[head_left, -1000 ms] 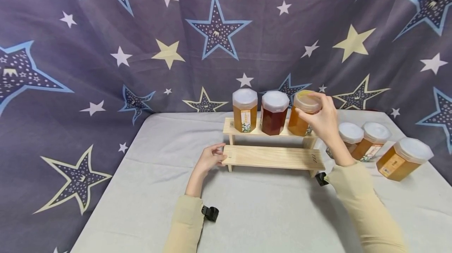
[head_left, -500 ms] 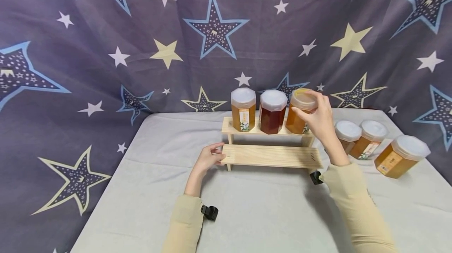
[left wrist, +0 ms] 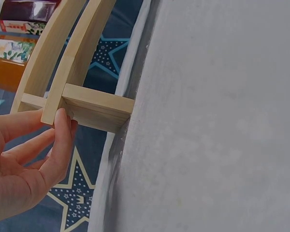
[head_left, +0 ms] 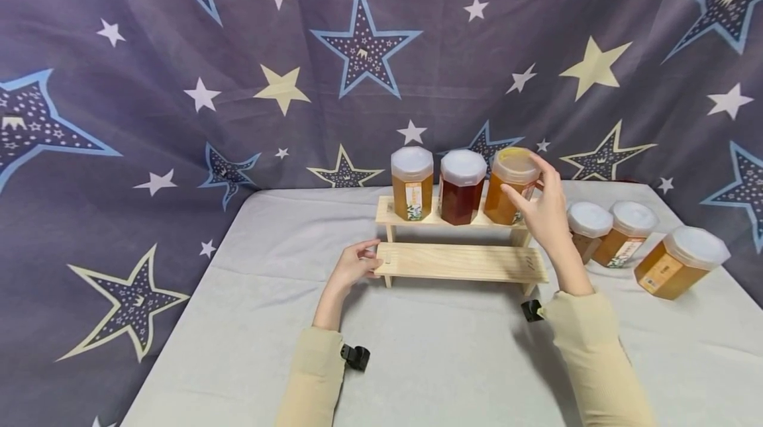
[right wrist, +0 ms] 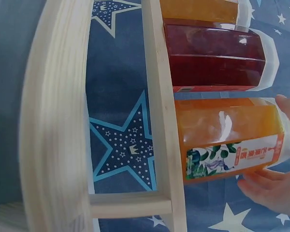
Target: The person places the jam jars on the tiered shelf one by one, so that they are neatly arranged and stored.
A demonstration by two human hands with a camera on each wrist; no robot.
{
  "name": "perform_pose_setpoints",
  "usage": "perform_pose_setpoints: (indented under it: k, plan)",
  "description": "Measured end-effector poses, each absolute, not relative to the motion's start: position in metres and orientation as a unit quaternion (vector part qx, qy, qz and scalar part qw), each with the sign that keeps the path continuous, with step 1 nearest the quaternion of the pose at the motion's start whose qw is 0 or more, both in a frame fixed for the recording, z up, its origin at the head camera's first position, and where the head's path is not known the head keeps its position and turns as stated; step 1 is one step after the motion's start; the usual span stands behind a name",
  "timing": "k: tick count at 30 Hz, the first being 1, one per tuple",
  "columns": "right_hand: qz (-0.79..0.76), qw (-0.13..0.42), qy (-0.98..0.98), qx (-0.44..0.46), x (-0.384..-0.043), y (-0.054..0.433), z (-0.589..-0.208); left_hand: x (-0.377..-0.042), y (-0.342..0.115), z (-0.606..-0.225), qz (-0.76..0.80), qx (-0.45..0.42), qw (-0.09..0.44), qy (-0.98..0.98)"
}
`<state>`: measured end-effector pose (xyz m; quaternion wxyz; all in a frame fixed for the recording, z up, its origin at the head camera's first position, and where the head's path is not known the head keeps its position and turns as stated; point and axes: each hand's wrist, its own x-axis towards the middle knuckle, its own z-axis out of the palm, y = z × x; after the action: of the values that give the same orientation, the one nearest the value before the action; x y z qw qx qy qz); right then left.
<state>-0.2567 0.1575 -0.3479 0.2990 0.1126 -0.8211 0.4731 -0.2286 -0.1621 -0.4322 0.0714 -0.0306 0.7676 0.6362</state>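
My left hand point(head_left: 353, 267) pinches the left end of the lower board of a two-tier wooden rack point(head_left: 459, 263); the left wrist view shows fingertips point(left wrist: 62, 116) at the board's corner. On the upper tier stand a golden honey jar point(head_left: 412, 183), a dark red jar point(head_left: 462, 187) and an amber honey jar point(head_left: 510, 187), all with whitish lids. Around the amber jar my right hand point(head_left: 547, 210) is loosely spread, thumb before it and fingers by its right side. In the right wrist view, fingertips lie right by the lid and the labelled side.
Two more lidded jars, a near one point(head_left: 589, 225) and an amber one point(head_left: 624, 234), stand right of the rack. Farther right is another amber jar point(head_left: 682, 263). A grey cloth point(head_left: 453, 354) covers the table, and a star-patterned curtain point(head_left: 334, 129) hangs behind it.
My right fingers have loosened and slid off the top of the amber jar's lid toward its right side. The jar stays on the upper tier. My left hand keeps its hold.
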Motion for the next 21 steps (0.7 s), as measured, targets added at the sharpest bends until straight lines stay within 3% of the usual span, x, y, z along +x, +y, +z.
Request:
perform_pose_setpoints:
  k: [9, 21]
  plan:
    - [0.501, 0.289, -0.811, 0.09, -0.25, 0.168, -0.35, -0.232, -0.161, -0.436, 0.628, -0.036, 0.059, 0.775]
    - [0.458, 0.285, -0.838, 0.079, -0.239, 0.196, -0.359, -0.229, -0.163, -0.432, 0.643, -0.025, 0.086, 0.76]
